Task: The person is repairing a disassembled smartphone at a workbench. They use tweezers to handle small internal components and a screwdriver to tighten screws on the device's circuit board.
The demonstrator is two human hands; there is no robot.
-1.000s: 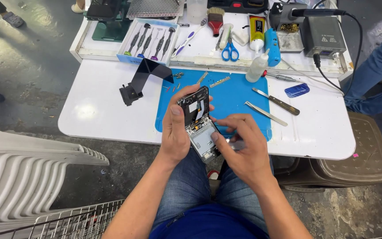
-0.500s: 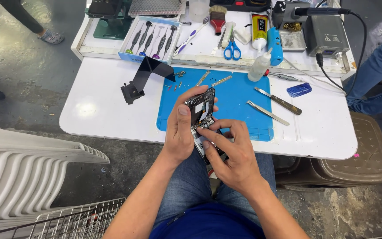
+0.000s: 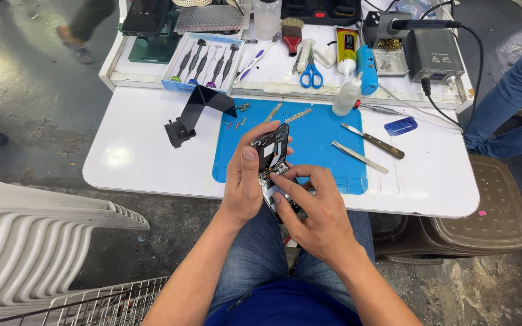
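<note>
An opened smartphone [image 3: 271, 152] with its back off and its inner parts bare is held above the front edge of the blue work mat [image 3: 324, 142]. My left hand [image 3: 244, 181] grips its left side, thumb along the frame. My right hand [image 3: 310, 211] covers the phone's lower half, with fingertips pressed on the exposed board. What lies under those fingers is hidden.
On the white table [image 3: 134, 163] lie a black angled stand [image 3: 197, 111], tweezers [image 3: 359, 156], a metal pry tool [image 3: 372, 140], a blue pick [image 3: 400, 125] and a squeeze bottle [image 3: 347, 96]. Behind are a screwdriver set [image 3: 203, 63], scissors [image 3: 312, 75] and a soldering station [image 3: 433, 54]. A person's leg [image 3: 512, 102] stands at right.
My right hand has slid up over the phone's lower half, fingertips now on the board. The phone stays in my left hand, a little more upright.
</note>
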